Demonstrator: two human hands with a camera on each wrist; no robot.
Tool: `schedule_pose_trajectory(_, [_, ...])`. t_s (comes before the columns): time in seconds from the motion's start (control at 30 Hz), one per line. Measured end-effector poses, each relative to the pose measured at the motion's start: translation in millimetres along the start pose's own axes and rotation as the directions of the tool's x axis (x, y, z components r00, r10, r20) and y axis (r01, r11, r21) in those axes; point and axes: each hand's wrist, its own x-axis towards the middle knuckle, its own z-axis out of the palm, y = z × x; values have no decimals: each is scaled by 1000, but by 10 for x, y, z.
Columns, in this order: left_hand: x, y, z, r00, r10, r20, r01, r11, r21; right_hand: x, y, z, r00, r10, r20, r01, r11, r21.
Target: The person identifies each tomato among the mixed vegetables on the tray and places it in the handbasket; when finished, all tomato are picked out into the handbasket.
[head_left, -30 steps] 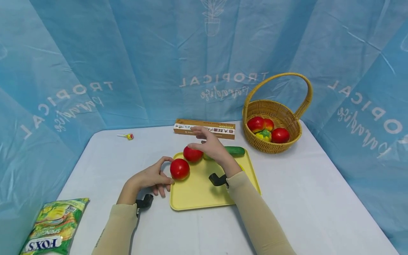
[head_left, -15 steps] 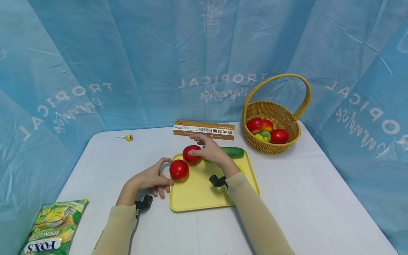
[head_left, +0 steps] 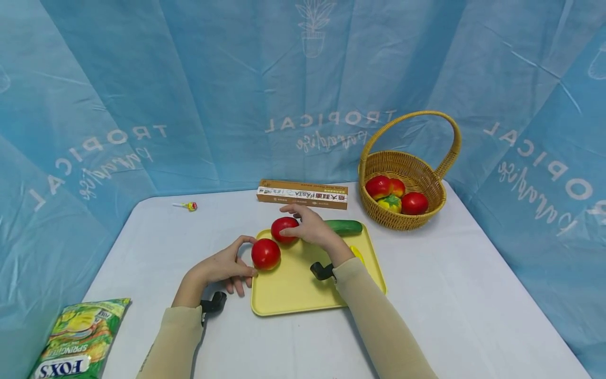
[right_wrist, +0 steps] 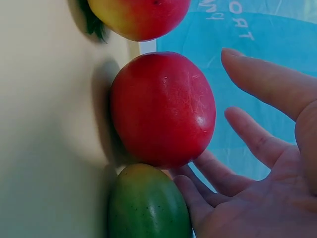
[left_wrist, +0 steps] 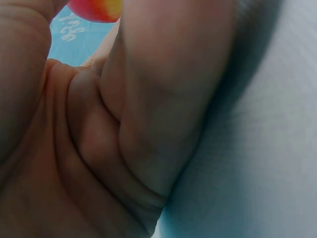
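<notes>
On the yellow tray (head_left: 303, 295) two red tomatoes lie near its left side. My left hand (head_left: 222, 266) is beside the nearer tomato (head_left: 266, 254), thumb and forefinger spread along its left side; whether they touch it I cannot tell. In the left wrist view only a bit of that tomato (left_wrist: 99, 7) shows past the fingers. Over the farther tomato (head_left: 284, 230) my right hand (head_left: 312, 227) is spread. The right wrist view shows its thumb apart from this tomato (right_wrist: 163, 109), with some fingers behind it. A cucumber (head_left: 344, 227) lies next to it, partly behind the right hand.
A pasta box (head_left: 303, 194) lies beyond the tray. At the back right stands a wicker basket (head_left: 395, 221) with several red and yellow pieces of produce. A lollipop (head_left: 189, 206) and a green FOX'S bag (head_left: 80, 337) are at left. Something yellow (head_left: 357, 255) shows by the right wrist.
My right hand has come down and nearer over the farther tomato. The left hand and both tomatoes have stayed in place.
</notes>
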Motion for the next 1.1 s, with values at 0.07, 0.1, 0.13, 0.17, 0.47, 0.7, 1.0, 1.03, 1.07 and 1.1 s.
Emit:
schedule_pose_trajectory(0.07, [0,-5,2,1000,1,1,-1,1000,1,6,11,9,1000,-2,-2,1,1000,-22])
schedule_pose_trajectory(0.1, [0,-6,2,1000,1,1,-1,1000,0,8,15,13,1000,-1,-3,1,999,-35])
schedule_pose_trajectory(0.13, [1,-8,3,1000,1,1,-1,1000,0,10,15,16,1000,-3,-6,3,999,-43])
schedule_pose_trajectory(0.17, [1,-8,4,1000,2,1,-2,1000,0,9,14,19,1000,-4,-7,4,999,-49])
schedule_pose_trajectory(0.47, [10,-10,1,1000,6,0,-6,1000,-1,8,-26,47,1000,2,-6,-2,996,-88])
schedule_pose_trajectory(0.7, [16,-16,1,1000,6,5,-6,1000,0,1,-35,71,1000,11,-10,-13,993,-114])
schedule_pose_trajectory(1.0, [7,3,1,1000,3,10,-3,1000,-3,4,-43,86,1000,-8,-15,5,988,-153])
schedule_pose_trajectory(1.03, [6,4,2,1000,5,11,-4,1000,-3,7,-39,89,1000,-9,-15,6,987,-159])
schedule_pose_trajectory(1.07, [5,5,2,1000,6,12,-6,1000,-3,11,-33,91,1000,-9,-15,6,987,-163])
schedule_pose_trajectory(1.1, [5,6,2,1000,8,13,-8,1000,-4,12,-32,92,1000,-10,-16,7,986,-166])
